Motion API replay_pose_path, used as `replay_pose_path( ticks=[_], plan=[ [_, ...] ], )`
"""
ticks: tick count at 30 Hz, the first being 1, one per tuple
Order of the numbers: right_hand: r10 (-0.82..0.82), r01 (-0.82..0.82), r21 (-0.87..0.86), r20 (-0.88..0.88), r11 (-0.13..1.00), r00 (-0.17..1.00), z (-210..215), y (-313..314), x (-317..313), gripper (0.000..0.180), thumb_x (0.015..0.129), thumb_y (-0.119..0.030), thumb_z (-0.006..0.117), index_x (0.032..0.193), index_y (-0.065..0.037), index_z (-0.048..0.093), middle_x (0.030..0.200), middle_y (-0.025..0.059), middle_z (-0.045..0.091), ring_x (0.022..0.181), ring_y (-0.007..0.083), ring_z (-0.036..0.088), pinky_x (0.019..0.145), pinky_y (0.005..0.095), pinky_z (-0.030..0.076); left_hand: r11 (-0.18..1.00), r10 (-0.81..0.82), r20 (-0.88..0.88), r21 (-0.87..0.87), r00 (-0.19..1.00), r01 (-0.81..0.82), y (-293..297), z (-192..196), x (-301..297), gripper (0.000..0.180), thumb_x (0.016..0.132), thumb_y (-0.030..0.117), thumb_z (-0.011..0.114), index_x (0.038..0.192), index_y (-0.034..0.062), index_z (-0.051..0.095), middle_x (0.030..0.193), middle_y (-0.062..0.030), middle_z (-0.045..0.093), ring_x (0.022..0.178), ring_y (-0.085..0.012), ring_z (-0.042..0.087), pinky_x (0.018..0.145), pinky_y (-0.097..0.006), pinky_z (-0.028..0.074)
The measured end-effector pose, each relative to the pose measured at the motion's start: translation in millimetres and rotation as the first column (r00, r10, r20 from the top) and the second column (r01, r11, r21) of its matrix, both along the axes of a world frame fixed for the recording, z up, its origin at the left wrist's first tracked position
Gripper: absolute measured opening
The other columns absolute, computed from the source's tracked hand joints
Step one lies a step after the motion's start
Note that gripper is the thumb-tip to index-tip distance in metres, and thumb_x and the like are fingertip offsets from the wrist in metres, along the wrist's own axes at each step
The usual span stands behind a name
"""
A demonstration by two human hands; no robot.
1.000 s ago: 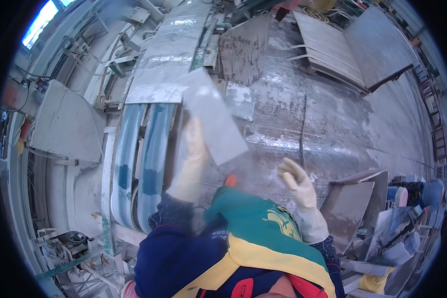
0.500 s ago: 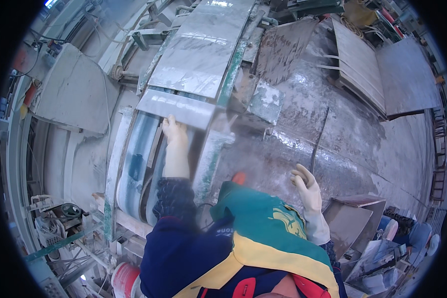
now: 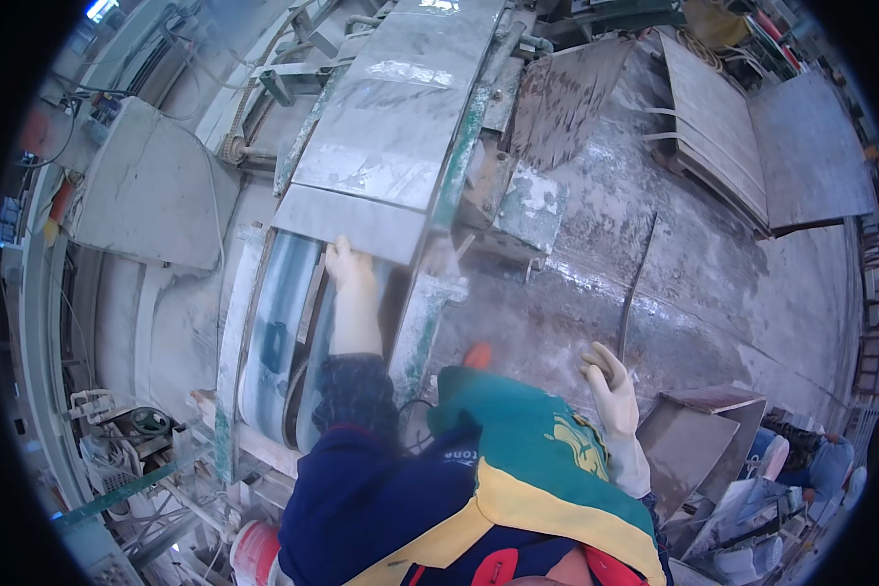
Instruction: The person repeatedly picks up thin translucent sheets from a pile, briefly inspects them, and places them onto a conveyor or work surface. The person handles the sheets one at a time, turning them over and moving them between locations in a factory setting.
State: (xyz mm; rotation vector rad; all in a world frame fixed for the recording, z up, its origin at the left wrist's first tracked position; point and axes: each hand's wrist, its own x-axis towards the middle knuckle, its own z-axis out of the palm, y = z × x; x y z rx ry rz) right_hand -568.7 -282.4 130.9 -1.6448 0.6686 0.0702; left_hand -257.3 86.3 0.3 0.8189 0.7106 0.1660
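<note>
My left hand (image 3: 351, 278), in a cream rubber glove, grips the near edge of a pale grey stone strip (image 3: 361, 223). The fingers are closed at that edge; those under it are hidden. This strip lies across a belt conveyor (image 3: 272, 337) and meets the near end of a long, wet, grey-veined stone slab (image 3: 386, 127). Off to my right side, my right hand (image 3: 610, 388) wears the same kind of glove. It hangs over the wet floor with loosely bent fingers and holds nothing.
Green-edged rails (image 3: 422, 327) flank the conveyor. A grey stone slab (image 3: 151, 186) stands at the left, and large panels (image 3: 718, 127) lean at the far right. Close to my right are stone offcuts (image 3: 689, 439). Another person (image 3: 816, 459) is partly visible at the lower right.
The stone strip has moved away from me against the long slab, closing the gap between them. My left hand stays at its near edge; my right hand remains empty. The view has shifted slightly.
</note>
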Motion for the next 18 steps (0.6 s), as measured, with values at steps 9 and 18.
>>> replay_pose_path(
  ticks=[9, 18],
  plan=[
    [0.06, -0.065, -0.078, -0.071, 0.995, 0.996, -18, -8, -6, 0.046, 0.103, -0.012, 0.058, 0.146, 0.003, 0.049, 0.13, 0.0169, 0.067, 0.112, 0.0203, 0.068, 0.099, 0.0303, 0.052, 0.994, -0.054, -0.01, 0.092, 0.999, 0.054, 7, -19, 9, 0.038, 0.102, 0.02, 0.052, 0.137, 0.0051, 0.044, 0.131, -0.0162, 0.056, 0.119, -0.0311, 0.059, 0.1, -0.048, 0.054],
    [0.118, -0.145, -0.155, -0.173, 0.977, 0.978, -14, -5, -13, 0.049, 0.101, -0.025, 0.062, 0.146, -0.01, 0.056, 0.131, 0.0078, 0.069, 0.115, 0.0164, 0.066, 0.102, 0.0305, 0.049, 0.618, -0.441, -0.422, 0.497, 0.792, 0.609, 50, 21, 11, 0.04, 0.106, 0.028, 0.056, 0.122, -0.0085, 0.054, 0.104, -0.019, 0.068, 0.086, -0.0289, 0.074, 0.069, -0.038, 0.063]
  ],
)
